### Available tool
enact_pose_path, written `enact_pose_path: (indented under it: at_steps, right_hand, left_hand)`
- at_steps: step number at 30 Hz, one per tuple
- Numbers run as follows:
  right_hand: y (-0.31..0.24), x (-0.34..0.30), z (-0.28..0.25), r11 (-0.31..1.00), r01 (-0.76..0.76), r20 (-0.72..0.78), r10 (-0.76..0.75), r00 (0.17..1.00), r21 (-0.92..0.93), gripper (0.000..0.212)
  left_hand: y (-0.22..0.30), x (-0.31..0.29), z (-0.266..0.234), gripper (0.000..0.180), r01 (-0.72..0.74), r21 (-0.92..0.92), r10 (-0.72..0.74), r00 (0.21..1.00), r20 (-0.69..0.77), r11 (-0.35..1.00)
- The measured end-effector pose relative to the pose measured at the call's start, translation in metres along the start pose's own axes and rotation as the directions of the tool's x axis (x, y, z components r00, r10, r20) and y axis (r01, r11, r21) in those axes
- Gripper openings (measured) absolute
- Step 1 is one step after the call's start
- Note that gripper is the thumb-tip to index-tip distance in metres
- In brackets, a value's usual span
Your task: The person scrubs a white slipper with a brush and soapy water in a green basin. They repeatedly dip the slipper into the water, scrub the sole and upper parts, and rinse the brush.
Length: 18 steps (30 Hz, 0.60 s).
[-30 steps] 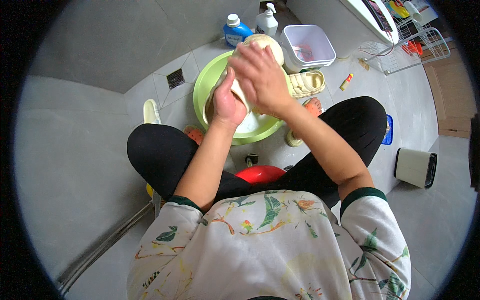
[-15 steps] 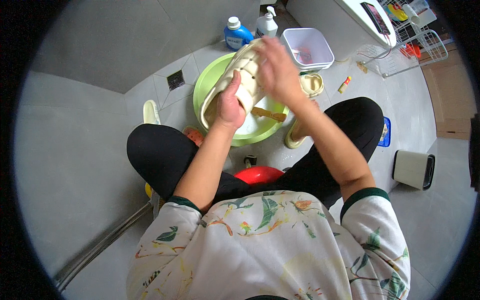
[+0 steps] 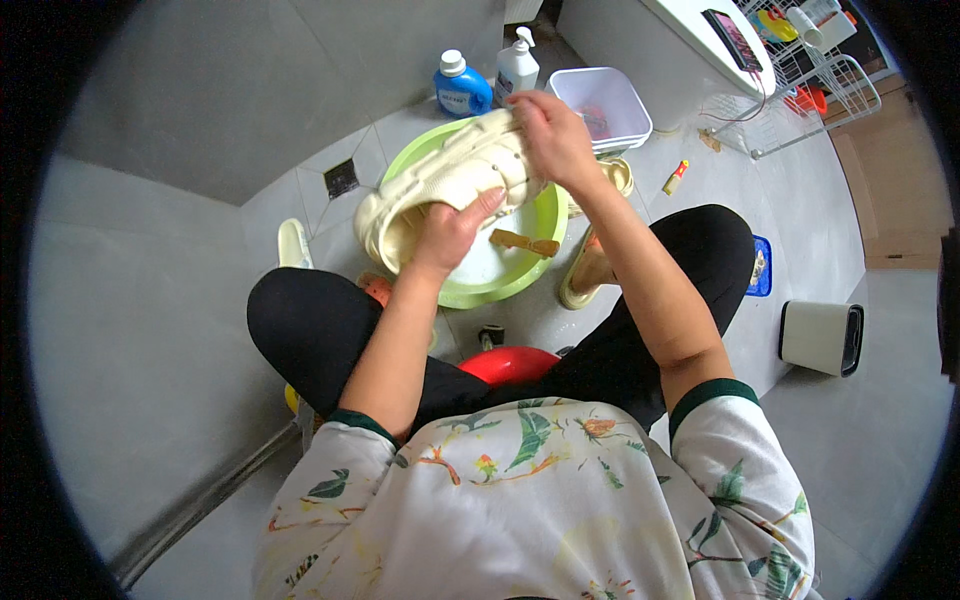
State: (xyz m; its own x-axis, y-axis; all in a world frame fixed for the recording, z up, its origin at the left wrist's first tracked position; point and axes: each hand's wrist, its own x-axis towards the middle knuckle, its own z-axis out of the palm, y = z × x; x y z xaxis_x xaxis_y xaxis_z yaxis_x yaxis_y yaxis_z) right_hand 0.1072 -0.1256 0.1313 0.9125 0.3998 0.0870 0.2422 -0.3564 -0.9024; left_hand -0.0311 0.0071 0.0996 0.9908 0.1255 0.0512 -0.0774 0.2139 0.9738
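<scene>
A cream clog with holes in its upper is held tilted over a light green basin. My left hand grips it at the foot opening, thumb on the outside and some fingers hidden inside. My right hand is closed around the other end of the clog, its fingertips partly hidden behind it. Whitish liquid shows in the basin below. Across the basin's right inner side lies a yellowish-brown brush, its bristles not clearly visible.
Behind the basin stand a blue bottle, a white pump bottle and a white tub. Another cream clog sits right of the basin. A red stool is beneath me. A floor drain lies to the left.
The clog has turned flatter, its opening end swinging left and toward me. My right hand, blurred before, now grips the far end. The brush stays in the basin.
</scene>
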Motion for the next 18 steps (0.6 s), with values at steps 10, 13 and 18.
enact_pose_path:
  at_steps: [10, 13, 18]
  right_hand:
    - [-0.005, -0.001, 0.008, 0.994, 0.070, -0.069, -0.076, 0.995, -0.085, 0.029]
    - [-0.009, -0.024, 0.027, 0.799, 0.390, -0.196, -0.518, 0.833, -0.457, 0.026]
    - [0.004, 0.000, 0.015, 0.994, 0.105, -0.163, -0.101, 0.981, 0.015, 0.030]
  left_hand:
    - [-0.013, 0.005, 0.003, 0.034, -0.402, 0.721, 0.382, 0.901, 0.204, 0.565]
    - [-0.012, 0.004, 0.007, 0.033, -0.448, 0.683, 0.489, 0.859, 0.150, 0.577]
    - [-0.017, 0.008, 0.006, 0.034, -0.342, 0.490, 0.349, 0.934, 0.080, 0.802]
